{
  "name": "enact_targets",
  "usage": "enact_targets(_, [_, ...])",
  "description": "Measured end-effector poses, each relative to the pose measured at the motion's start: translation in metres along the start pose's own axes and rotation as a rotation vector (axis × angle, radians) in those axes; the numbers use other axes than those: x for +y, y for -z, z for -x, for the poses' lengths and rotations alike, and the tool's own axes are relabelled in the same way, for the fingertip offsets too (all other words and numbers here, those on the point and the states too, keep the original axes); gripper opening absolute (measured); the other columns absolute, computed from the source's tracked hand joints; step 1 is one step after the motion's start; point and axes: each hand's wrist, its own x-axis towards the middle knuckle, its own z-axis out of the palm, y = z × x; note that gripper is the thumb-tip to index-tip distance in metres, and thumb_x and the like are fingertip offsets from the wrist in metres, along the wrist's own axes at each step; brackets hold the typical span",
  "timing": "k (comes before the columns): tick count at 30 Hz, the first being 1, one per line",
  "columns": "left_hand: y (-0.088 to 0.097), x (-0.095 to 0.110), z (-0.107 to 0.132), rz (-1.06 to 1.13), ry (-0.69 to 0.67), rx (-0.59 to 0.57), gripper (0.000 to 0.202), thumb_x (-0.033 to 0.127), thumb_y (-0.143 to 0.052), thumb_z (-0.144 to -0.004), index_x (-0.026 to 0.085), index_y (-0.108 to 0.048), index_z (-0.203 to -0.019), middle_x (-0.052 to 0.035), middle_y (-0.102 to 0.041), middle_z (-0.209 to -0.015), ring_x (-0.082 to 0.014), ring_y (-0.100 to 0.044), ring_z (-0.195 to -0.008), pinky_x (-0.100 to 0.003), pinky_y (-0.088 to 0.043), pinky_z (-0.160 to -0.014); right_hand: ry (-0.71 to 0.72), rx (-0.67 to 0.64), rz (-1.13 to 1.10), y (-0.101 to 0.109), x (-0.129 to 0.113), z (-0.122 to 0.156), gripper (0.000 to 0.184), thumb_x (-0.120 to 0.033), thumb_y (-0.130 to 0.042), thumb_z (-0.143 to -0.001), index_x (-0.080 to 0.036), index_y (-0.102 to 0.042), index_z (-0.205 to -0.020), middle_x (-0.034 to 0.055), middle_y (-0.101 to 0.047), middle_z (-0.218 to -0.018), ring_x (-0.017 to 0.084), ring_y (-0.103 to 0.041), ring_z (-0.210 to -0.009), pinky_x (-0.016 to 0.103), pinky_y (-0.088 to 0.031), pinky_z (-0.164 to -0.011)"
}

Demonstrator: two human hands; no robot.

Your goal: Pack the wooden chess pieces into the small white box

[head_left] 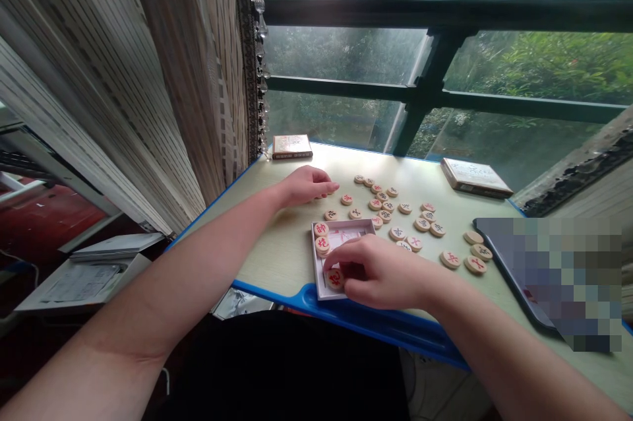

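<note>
A small white tray (366,226) lies near the table's front edge, with round wooden chess pieces along its left side. My right hand (383,270) rests over the tray, fingers curled and pinching a red-marked piece (335,278) at the tray's front left corner. My left hand (306,185) lies palm down on the table beyond the tray, fingers together and bent over pieces near its fingertips; what is under it is hidden. Several loose pieces (398,210) with red or black characters are scattered to the right of the tray.
The pale table (277,256) has a blue rim and stands against a window. A small box (291,146) sits at the far left corner, a flat box (475,177) at the far right. A dark tablet (514,276) lies at the right. A curtain hangs on the left.
</note>
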Motion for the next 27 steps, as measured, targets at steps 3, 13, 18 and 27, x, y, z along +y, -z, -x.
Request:
enact_targets(3, [0.0,-0.001,0.0,-0.024,0.009,-0.006,0.033,0.046,-0.064,-0.069,0.012,-0.065,-0.072,-0.0016,-0.059,-0.061,-0.0088,-0.044,-0.052,-0.024,-0.033,-0.05,0.006,-0.015,0.015,0.0,0.0,-0.001,0.025,-0.013,-0.052,-0.068,-0.02,-0.067,-0.087,-0.0008,-0.063,-0.071,0.01,-0.047,-0.057,0.021,-0.034,-0.054])
enact_targets(13, [-0.001,-0.008,-0.004,-0.064,0.013,0.02,0.03,0.042,-0.066,-0.067,0.013,-0.065,-0.07,-0.0008,-0.059,-0.058,-0.0088,-0.045,-0.051,-0.024,-0.035,-0.051,0.001,0.077,0.061,-0.006,0.003,-0.003,0.014,-0.021,-0.055,-0.078,-0.019,-0.067,-0.084,-0.0001,-0.061,-0.067,0.008,-0.042,-0.053,0.021,-0.031,-0.052])
enact_targets(18, [0.001,-0.012,-0.006,0.008,0.012,0.019,0.03,0.042,-0.064,-0.069,0.012,-0.066,-0.072,-0.0023,-0.06,-0.061,-0.0091,-0.048,-0.053,-0.023,-0.037,-0.052,0.038,0.022,0.022,-0.004,0.001,-0.002,0.014,-0.023,-0.056,-0.078,-0.018,-0.066,-0.085,-0.0004,-0.063,-0.071,0.009,-0.047,-0.057,0.021,-0.034,-0.054])
enact_targets(27, [0.002,-0.018,-0.01,-0.051,-0.002,0.048,0.032,0.044,-0.062,-0.071,0.012,-0.066,-0.073,-0.0039,-0.064,-0.065,-0.0097,-0.051,-0.055,-0.024,-0.038,-0.054,0.028,0.048,0.014,-0.007,0.006,-0.006,0.014,-0.026,-0.058,-0.078,-0.018,-0.066,-0.086,0.0005,-0.063,-0.073,0.009,-0.048,-0.059,0.021,-0.036,-0.055])
